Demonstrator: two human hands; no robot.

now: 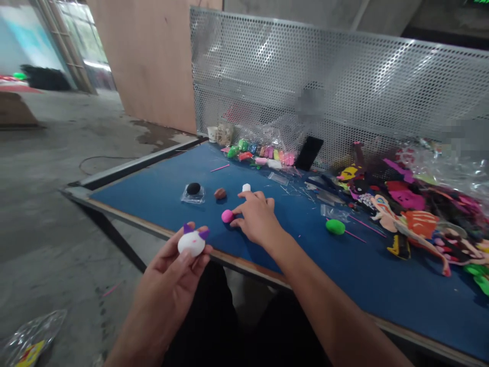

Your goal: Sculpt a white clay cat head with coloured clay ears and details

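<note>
My left hand (173, 275), raised in front of the table's near edge, grips a white clay head (191, 244) between thumb and fingers. Two purple pointed ears stick up from it, and a small pink mark shows on its front. Over the tabletop, my right hand (256, 216) has its thumb and index fingertip at the side of a pink clay ball (226, 216), pinching it. Just beyond the right fingers sits a small white piece (246, 187). A brown clay lump (220, 193) and a black clay ball (193, 188) on clear plastic lie to the left.
On the blue table (153, 183), a green clay lump (335, 227) lies right, near pink sticks and a yellow cutter (399, 246). Bagged colored clay (263, 153) and a dark phone (309, 153) stand before the perforated metal panel (267, 66). Craft scraps (410, 196) crowd the right side.
</note>
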